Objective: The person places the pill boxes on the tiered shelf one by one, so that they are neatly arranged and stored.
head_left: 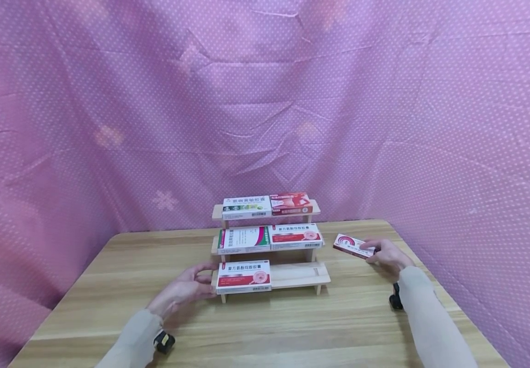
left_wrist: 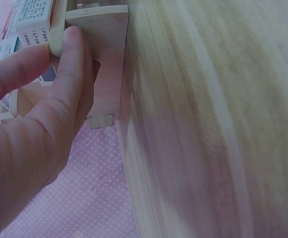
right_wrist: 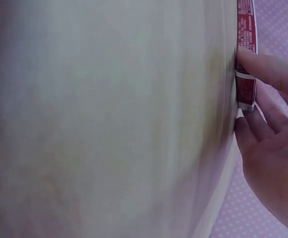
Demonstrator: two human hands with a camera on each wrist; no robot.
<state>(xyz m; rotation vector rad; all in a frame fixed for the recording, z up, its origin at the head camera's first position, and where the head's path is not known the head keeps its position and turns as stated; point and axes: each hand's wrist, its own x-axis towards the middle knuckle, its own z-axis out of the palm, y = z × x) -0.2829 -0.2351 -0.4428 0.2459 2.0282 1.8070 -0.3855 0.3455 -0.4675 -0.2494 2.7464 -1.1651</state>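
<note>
My left hand (head_left: 186,287) is at the left end of a three-tier wooden stand (head_left: 299,275). In the left wrist view, thumb and fingers (left_wrist: 70,69) pinch the end of its lowest shelf. On that shelf, beside the hand, lies a red and white medicine box (head_left: 243,276). To the right of the stand, my right hand (head_left: 387,254) grips the right end of another medicine box (head_left: 353,245), white on top with dark red sides. In the right wrist view this box (right_wrist: 246,91) is low at the table surface; whether it touches cannot be made out.
The middle tier holds a green and white box (head_left: 244,239) and a red and white box (head_left: 295,236). On the top tier are a white box (head_left: 245,206) and a red box (head_left: 290,203). A pink dotted cloth (head_left: 265,112) hangs behind the wooden table (head_left: 274,332).
</note>
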